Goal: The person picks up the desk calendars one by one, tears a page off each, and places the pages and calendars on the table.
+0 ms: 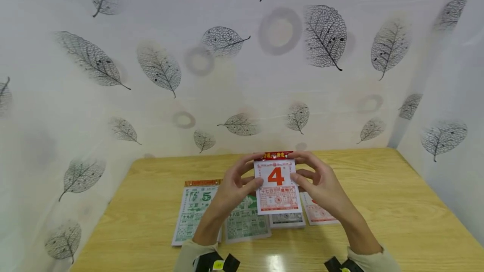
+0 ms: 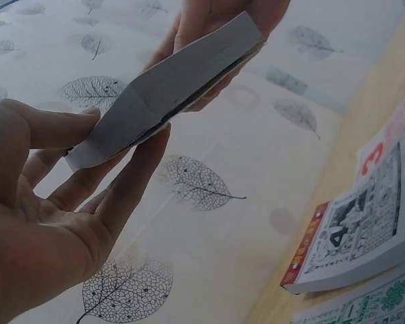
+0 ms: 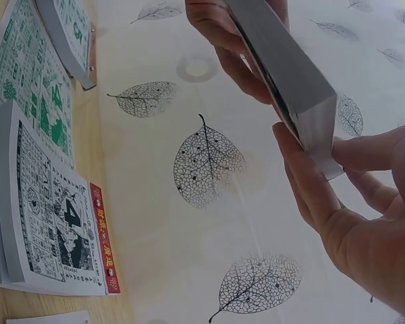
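Between both hands, raised above the table, is a tear-off calendar pad (image 1: 277,198) with a red header band and a large red 4. My left hand (image 1: 235,188) pinches its left edge, thumb on the front face and fingers behind. On the opposite edge, my right hand (image 1: 319,184) grips it the same way. Seen side-on in the left wrist view, the pad (image 2: 182,77) is a thick block with slightly bent pages. In the right wrist view, the right thumb and fingers hold the block (image 3: 290,64) near its end.
On the wooden table (image 1: 385,205) lie a green-printed calendar pad (image 1: 196,209) with a 5, a green-printed sheet (image 1: 247,223), a thick black-printed calendar pad (image 2: 358,233) with a red header, and a red-printed sheet (image 2: 391,138) with a 3. A leaf-patterned curtain (image 1: 242,74) hangs behind the table.
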Demonstrator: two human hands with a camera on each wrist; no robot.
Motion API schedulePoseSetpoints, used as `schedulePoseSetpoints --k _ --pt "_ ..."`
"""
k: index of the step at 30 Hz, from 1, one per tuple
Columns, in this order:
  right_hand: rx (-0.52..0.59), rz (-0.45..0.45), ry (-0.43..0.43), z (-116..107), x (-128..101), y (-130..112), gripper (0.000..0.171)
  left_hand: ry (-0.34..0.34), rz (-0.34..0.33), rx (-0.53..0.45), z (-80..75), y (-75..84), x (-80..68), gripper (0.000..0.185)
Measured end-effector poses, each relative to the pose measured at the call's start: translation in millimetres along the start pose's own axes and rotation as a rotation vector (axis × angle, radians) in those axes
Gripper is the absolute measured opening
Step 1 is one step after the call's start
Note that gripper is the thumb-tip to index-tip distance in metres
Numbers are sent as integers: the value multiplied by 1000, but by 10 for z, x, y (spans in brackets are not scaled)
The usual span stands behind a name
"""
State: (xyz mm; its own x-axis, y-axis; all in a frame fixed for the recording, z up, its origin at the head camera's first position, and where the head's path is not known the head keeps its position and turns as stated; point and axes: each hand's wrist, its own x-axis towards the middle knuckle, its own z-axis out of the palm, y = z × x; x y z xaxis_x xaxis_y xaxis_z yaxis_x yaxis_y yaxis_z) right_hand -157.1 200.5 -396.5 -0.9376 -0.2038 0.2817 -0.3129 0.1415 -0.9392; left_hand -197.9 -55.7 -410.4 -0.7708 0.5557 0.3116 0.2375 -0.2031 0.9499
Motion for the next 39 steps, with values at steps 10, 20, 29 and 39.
schedulePoseSetpoints --k 10,20,29,39 --pt "-116 -101 14 51 -7 -29 44 40 -27 -50 -21 -19 -9 57" --pt "-539 -426 145 166 -53 -209 40 144 -63 -75 -76 17 -25 59" --pt "-594 -486 -35 272 -75 -195 40 139 -53 -72 -140 32 -27 61" --pt "-627 -516 -89 374 -77 -139 46 153 -40 -69 -142 36 -31 62"
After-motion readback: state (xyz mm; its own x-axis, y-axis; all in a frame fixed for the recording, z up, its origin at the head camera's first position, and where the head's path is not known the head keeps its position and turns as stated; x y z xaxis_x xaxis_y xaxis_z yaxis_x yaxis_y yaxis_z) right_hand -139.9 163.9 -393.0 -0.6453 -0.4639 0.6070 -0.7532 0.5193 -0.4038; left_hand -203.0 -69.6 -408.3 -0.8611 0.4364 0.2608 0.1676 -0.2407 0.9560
